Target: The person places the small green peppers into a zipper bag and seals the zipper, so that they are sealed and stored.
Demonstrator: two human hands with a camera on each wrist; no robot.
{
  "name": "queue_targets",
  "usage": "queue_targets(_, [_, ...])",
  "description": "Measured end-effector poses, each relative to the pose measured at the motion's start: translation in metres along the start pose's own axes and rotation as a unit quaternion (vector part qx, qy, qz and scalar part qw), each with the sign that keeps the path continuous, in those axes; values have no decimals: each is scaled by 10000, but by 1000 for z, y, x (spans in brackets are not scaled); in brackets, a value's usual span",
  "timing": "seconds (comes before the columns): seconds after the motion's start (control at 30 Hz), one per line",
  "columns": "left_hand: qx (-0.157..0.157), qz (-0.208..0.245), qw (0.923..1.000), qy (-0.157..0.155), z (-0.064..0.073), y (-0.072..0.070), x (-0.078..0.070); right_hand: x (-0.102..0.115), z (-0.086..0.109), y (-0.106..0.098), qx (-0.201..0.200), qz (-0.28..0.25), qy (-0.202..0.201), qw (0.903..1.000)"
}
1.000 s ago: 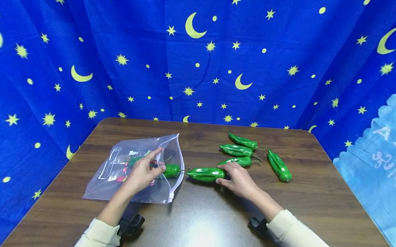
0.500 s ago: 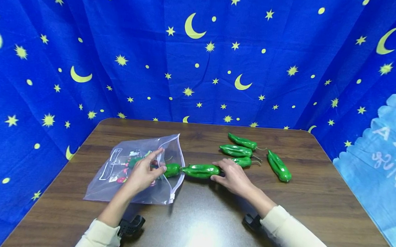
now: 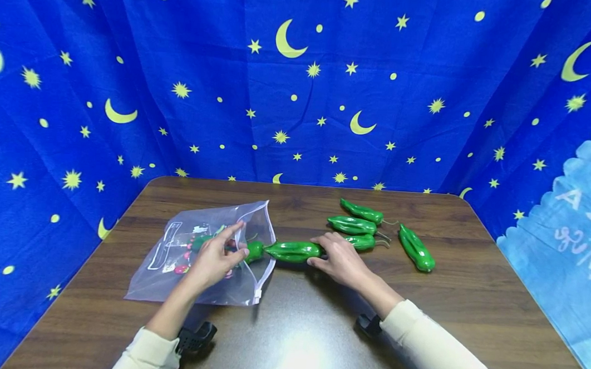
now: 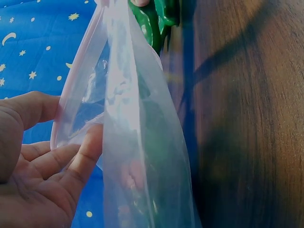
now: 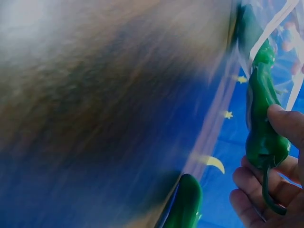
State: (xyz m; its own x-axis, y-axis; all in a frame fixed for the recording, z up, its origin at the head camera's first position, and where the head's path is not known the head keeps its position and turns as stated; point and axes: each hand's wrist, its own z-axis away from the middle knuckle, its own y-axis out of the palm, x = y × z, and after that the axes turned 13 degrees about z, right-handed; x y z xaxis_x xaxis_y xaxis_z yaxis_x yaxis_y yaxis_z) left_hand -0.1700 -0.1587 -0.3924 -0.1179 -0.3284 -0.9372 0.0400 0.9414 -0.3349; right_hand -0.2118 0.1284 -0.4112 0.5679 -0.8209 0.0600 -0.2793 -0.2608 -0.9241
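My left hand (image 3: 213, 258) pinches the upper layer at the mouth of a clear zip bag (image 3: 170, 281), holding it raised. In the left wrist view the thumb lies outside the zip edge and the fingers on its other side. A green pepper (image 3: 254, 252) lies inside, close to the mouth, its far part hidden by my hand. My right hand (image 3: 341, 260) grips another long green pepper (image 3: 292, 252) near its stem end. The tip of this pepper points left and reaches into the bag's mouth, right at the stem end of the first one. Its curved stem (image 5: 268, 192) shows in the right wrist view.
Several more green peppers (image 3: 352, 225) lie behind and beyond my right hand, one pepper (image 3: 416, 247) set apart on the right. The wooden table (image 3: 443, 326) meets a blue star-patterned curtain (image 3: 320, 96) at its back edge. The bag's slider (image 3: 257, 294) hangs at the near corner.
My right hand has moved left with the pepper, bringing its tip from just outside the bag into the mouth. The pepper inside has shifted slightly left. My left hand stays in place.
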Motion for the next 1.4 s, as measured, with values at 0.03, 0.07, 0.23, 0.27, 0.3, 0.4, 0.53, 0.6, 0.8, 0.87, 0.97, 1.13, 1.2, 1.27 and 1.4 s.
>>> queue_targets(0.03, [1,0,10000,2,0,0,0,1,-1,0,7,9,-7,10000])
queue_targets(0.07, [3,-1,10000,0,0,0,0,1,-2,0,17,16,-15,10000])
queue_targets(0.23, [15,37,10000,-18,0,1,-1,5,-9,1,52,55,-88,9999])
queue_targets(0.27, [17,38,10000,-20,0,1,-2,6,-10,1,54,66,-104,9999])
queue_targets(0.3, [18,39,10000,-22,0,1,-2,7,-11,1,45,76,-120,9999])
queue_targets(0.4, [17,29,10000,-24,-1,1,-3,10,-14,1,41,125,-145,9998])
queue_targets(0.53, [33,52,10000,-9,-1,1,-4,15,-17,1,79,155,-116,9998])
queue_targets(0.6, [42,79,10000,0,-1,1,-4,16,-19,1,96,163,-114,9998])
queue_targets(0.8, [76,133,9999,61,0,0,-4,21,-24,4,88,246,-200,9995])
queue_targets(0.87, [85,146,9998,83,0,1,-5,23,-26,4,80,255,-226,9994])
queue_targets(0.97, [88,166,9998,101,1,1,-6,26,-28,6,59,268,-247,9993])
queue_targets(1.13, [109,178,9997,102,0,2,-5,31,-32,9,61,311,-312,9990])
queue_targets(1.2, [112,173,9997,101,0,2,-5,34,-33,9,53,309,-342,9989])
queue_targets(1.27, [98,188,9997,76,0,3,-5,36,-34,10,41,303,-361,9989])
queue_targets(1.4, [103,189,9998,34,-1,4,-6,40,-37,13,39,317,-398,9987])
